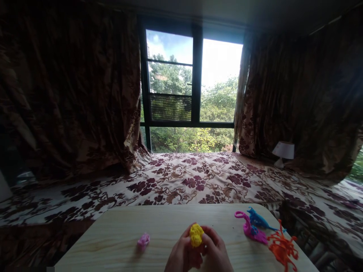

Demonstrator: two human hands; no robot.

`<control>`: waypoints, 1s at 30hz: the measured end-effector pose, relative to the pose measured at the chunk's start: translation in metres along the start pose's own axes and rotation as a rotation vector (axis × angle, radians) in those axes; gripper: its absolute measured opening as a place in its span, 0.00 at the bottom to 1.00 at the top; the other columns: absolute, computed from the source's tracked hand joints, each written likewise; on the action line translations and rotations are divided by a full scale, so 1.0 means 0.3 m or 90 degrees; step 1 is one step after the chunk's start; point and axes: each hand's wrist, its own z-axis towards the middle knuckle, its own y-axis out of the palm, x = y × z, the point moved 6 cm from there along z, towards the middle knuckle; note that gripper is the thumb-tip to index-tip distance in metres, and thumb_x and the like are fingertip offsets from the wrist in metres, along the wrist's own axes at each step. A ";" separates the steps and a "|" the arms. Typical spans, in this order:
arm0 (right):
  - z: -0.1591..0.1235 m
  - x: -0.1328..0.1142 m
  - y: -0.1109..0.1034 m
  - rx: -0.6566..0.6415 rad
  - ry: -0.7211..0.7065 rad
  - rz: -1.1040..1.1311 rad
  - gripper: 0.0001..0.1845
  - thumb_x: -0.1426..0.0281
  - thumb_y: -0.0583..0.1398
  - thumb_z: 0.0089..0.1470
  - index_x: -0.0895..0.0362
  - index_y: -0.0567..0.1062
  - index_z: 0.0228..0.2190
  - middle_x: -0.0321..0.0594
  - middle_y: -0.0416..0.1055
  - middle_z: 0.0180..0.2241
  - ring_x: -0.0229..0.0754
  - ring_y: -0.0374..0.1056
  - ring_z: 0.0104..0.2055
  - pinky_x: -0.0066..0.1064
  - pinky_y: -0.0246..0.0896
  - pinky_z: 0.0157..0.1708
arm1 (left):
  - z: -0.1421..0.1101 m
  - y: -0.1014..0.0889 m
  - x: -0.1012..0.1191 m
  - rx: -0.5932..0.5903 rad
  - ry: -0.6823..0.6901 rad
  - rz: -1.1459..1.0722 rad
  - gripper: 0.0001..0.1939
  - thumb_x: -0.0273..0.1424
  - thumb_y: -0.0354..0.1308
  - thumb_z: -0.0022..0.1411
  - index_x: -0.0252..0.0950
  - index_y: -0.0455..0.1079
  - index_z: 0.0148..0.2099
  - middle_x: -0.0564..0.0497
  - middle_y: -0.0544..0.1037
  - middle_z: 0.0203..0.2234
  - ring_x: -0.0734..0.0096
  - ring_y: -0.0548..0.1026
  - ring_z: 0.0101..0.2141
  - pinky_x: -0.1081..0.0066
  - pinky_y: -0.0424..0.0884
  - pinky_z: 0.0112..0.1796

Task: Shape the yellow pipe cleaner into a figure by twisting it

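Both of my hands meet at the bottom middle of the view, over a light wooden table (159, 223). My left hand (181, 255) and my right hand (215, 253) are closed together around a small yellow lump (196, 234) that looks like clay or a soft toy; its top sticks out above my fingers. A small pink piece (143, 240) lies on the table to the left of my hands, apart from them.
At the table's right side lie a magenta figure (251, 229), a blue figure (259, 220) and an orange stringy figure (283, 248). Beyond the table is a floral bedspread (184, 181), dark curtains, a window (193, 87) and a small white lamp (283, 152).
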 end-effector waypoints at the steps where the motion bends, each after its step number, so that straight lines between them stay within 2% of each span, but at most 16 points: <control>1: -0.001 -0.002 0.001 -0.002 0.002 0.010 0.26 0.50 0.60 0.42 0.58 0.73 0.36 0.36 0.69 0.22 0.36 0.62 0.19 0.27 0.57 0.17 | -0.004 0.009 0.004 -0.016 -0.002 -0.015 0.27 0.37 0.48 0.55 0.36 0.48 0.56 0.50 0.73 0.24 0.72 0.70 0.20 0.74 0.62 0.21; 4: -0.007 -0.009 0.008 -0.019 0.009 0.018 0.24 0.51 0.60 0.43 0.58 0.73 0.35 0.35 0.68 0.20 0.36 0.62 0.19 0.27 0.58 0.17 | -0.013 0.033 0.008 -0.050 0.001 -0.022 0.22 0.39 0.45 0.58 0.37 0.51 0.53 0.50 0.73 0.23 0.74 0.69 0.18 0.75 0.61 0.20; 7: -0.014 -0.019 0.020 -0.052 0.003 0.015 0.22 0.53 0.59 0.45 0.58 0.73 0.35 0.34 0.67 0.19 0.36 0.62 0.19 0.27 0.58 0.18 | -0.016 0.033 0.003 -0.041 0.008 -0.011 0.20 0.41 0.45 0.58 0.38 0.54 0.51 0.52 0.71 0.22 0.76 0.68 0.17 0.76 0.60 0.18; 10: -0.019 -0.029 0.028 -0.072 -0.025 -0.014 0.20 0.56 0.59 0.48 0.59 0.73 0.35 0.37 0.70 0.23 0.36 0.63 0.22 0.27 0.58 0.21 | -0.008 0.001 -0.003 0.010 0.030 0.052 0.20 0.40 0.49 0.55 0.36 0.56 0.48 0.55 0.69 0.19 0.79 0.64 0.15 0.79 0.58 0.16; 12: -0.020 -0.027 0.033 -0.079 -0.037 -0.035 0.18 0.58 0.59 0.49 0.60 0.74 0.35 0.38 0.72 0.26 0.35 0.62 0.24 0.26 0.57 0.23 | 0.000 -0.029 -0.002 0.057 0.074 0.119 0.19 0.39 0.53 0.53 0.35 0.58 0.46 0.58 0.67 0.15 0.81 0.60 0.14 0.80 0.55 0.15; 15: -0.019 -0.015 0.044 -0.084 -0.039 -0.050 0.18 0.59 0.59 0.48 0.59 0.74 0.36 0.39 0.72 0.30 0.35 0.62 0.26 0.25 0.56 0.23 | 0.009 -0.067 -0.004 0.126 0.125 0.178 0.17 0.39 0.53 0.53 0.35 0.59 0.43 0.61 0.63 0.12 0.84 0.55 0.12 0.82 0.50 0.14; 19: -0.025 -0.020 0.055 -0.089 -0.034 -0.071 0.16 0.60 0.60 0.48 0.59 0.74 0.35 0.38 0.71 0.28 0.35 0.61 0.25 0.24 0.55 0.21 | 0.005 -0.097 -0.014 0.204 0.113 0.131 0.16 0.43 0.52 0.52 0.36 0.60 0.37 0.64 0.58 0.10 0.86 0.50 0.10 0.83 0.45 0.12; 23: -0.033 -0.046 0.055 -0.110 -0.020 -0.057 0.16 0.61 0.59 0.49 0.59 0.73 0.36 0.37 0.71 0.27 0.34 0.61 0.24 0.26 0.57 0.24 | -0.001 -0.090 -0.024 0.184 0.044 0.034 0.16 0.44 0.48 0.55 0.34 0.62 0.29 0.62 0.58 0.10 0.85 0.52 0.10 0.81 0.49 0.13; 25: -0.031 -0.049 0.051 -0.110 -0.020 -0.024 0.16 0.62 0.62 0.46 0.59 0.72 0.36 0.38 0.71 0.29 0.35 0.62 0.25 0.26 0.57 0.24 | -0.001 -0.092 -0.024 0.186 0.031 0.021 0.17 0.44 0.47 0.55 0.34 0.64 0.31 0.60 0.60 0.10 0.84 0.54 0.10 0.80 0.51 0.13; 28: -0.024 -0.042 0.042 -0.082 -0.032 0.010 0.17 0.62 0.63 0.44 0.58 0.70 0.35 0.36 0.70 0.27 0.35 0.62 0.25 0.24 0.56 0.21 | -0.002 -0.100 0.000 0.208 0.089 0.067 0.19 0.42 0.51 0.54 0.34 0.66 0.43 0.58 0.65 0.13 0.81 0.59 0.13 0.80 0.53 0.13; 30: -0.024 -0.037 0.050 -0.088 -0.029 0.005 0.18 0.63 0.63 0.45 0.57 0.69 0.37 0.34 0.69 0.25 0.34 0.61 0.23 0.24 0.54 0.20 | -0.005 -0.090 0.014 0.197 0.115 0.103 0.21 0.41 0.52 0.54 0.32 0.66 0.46 0.56 0.67 0.16 0.79 0.62 0.16 0.79 0.57 0.15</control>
